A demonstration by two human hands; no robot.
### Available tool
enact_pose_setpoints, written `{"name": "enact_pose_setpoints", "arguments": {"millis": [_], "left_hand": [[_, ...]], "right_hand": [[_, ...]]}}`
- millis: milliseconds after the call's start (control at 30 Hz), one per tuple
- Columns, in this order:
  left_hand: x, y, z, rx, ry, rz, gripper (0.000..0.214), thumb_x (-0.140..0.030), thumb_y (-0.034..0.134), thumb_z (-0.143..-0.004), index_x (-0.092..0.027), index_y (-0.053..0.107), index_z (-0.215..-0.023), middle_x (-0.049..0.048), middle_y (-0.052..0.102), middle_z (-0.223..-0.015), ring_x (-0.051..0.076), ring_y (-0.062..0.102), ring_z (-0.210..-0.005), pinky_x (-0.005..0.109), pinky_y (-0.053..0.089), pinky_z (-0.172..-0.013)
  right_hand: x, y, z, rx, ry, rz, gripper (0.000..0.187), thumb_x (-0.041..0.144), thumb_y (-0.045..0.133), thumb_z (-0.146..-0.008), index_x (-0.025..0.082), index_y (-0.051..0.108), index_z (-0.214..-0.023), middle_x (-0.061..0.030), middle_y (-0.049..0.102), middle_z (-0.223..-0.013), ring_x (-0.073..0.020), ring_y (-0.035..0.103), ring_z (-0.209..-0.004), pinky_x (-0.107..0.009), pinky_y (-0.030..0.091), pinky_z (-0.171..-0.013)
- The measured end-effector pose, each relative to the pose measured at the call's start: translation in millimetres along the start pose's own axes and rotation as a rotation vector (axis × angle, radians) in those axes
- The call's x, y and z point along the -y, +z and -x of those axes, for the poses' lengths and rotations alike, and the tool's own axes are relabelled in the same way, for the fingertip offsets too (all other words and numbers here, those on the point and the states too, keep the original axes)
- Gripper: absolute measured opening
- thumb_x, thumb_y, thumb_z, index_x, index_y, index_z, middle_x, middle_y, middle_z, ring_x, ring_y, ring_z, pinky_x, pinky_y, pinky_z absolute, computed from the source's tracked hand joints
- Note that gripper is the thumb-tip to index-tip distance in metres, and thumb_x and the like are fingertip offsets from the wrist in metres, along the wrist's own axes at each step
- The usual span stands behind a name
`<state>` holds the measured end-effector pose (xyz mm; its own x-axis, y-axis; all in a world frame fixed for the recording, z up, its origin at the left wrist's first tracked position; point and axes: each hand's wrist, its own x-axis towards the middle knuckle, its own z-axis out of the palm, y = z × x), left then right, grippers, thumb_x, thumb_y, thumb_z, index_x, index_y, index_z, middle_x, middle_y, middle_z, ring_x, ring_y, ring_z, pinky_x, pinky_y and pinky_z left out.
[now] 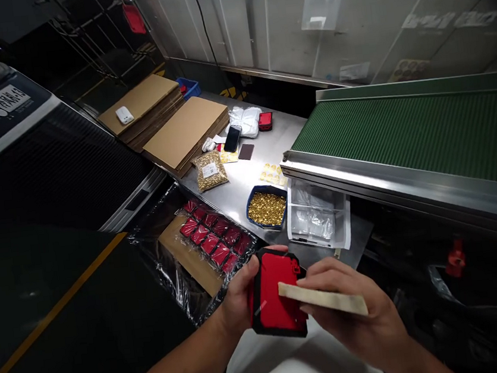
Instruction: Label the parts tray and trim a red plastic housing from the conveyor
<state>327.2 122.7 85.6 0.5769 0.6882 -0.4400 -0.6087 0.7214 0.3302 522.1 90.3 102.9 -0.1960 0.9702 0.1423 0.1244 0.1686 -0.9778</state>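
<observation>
My left hand (239,295) is closed around a red case with black edges (276,291), held tilted in front of my body. My right hand (356,306) grips a thin, cream-coloured flat pad (324,297), seen edge-on; its material is hard to make out. One end of the pad lies over the red face of the case, and whether they touch I cannot tell. Just beyond my hands stand a dark blue tray of small gold pieces (268,208) and a white bin with clear plastic bags (313,221).
Left of my hands, an open carton lined with plastic holds rows of red cases (209,239). Cardboard stacks (188,130), a bag of gold pieces (211,171), a phone (233,138) and another red case (265,121) lie on the metal table. A green conveyor (416,125) runs at right.
</observation>
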Motion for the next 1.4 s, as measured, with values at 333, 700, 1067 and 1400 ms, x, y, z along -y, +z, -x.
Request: {"name": "enact_pose_setpoints", "arguments": {"millis": [333, 700, 1067, 1400], "left_hand": [[5, 15.8, -5, -0.046, -0.017, -0.079, 0.044, -0.045, 0.059, -0.086, -0.012, 0.062, -0.114, 0.0141, 0.069, -0.100, 0.027, 0.067, -0.090, 0.036, 0.053, -0.078], [-8, 12.1, -5, -0.059, 0.008, -0.129, 0.045, -0.044, 0.059, -0.085, -0.011, 0.062, -0.115, 0.0138, 0.067, -0.095, 0.024, 0.065, -0.080, 0.034, 0.054, -0.073], [-12, 12.9, -7, -0.050, 0.036, -0.114, 0.052, -0.049, 0.055, -0.085, -0.011, 0.058, -0.121, 0.0150, 0.067, -0.099, 0.025, 0.065, -0.083, 0.036, 0.053, -0.074], [3, 4.0, -15, 0.018, 0.001, 0.012, 0.041, -0.044, 0.053, -0.088, -0.012, 0.065, -0.111, 0.0125, 0.070, -0.094, 0.025, 0.068, -0.080, 0.035, 0.055, -0.074]], "right_hand": [[7, -16, 0, 0.066, -0.065, 0.156, 0.028, 0.011, 0.063, -0.083, 0.023, 0.065, -0.108, -0.0043, 0.067, -0.089, -0.0164, 0.063, -0.076, -0.029, 0.053, -0.064], [3, -13, -2, 0.112, -0.098, 0.157, 0.031, 0.009, 0.061, -0.083, 0.023, 0.062, -0.110, -0.0043, 0.066, -0.088, -0.0155, 0.061, -0.075, -0.029, 0.052, -0.064], [7, -27, -3, -0.069, 0.006, 0.210, 0.020, 0.015, 0.066, -0.082, 0.025, 0.064, -0.099, -0.0033, 0.065, -0.085, -0.0156, 0.062, -0.072, -0.027, 0.051, -0.060], [1, -12, -9, 0.121, 0.015, 0.149, 0.020, 0.016, 0.060, -0.087, 0.025, 0.064, -0.104, -0.0029, 0.064, -0.087, -0.0143, 0.061, -0.074, -0.028, 0.050, -0.065]]}}
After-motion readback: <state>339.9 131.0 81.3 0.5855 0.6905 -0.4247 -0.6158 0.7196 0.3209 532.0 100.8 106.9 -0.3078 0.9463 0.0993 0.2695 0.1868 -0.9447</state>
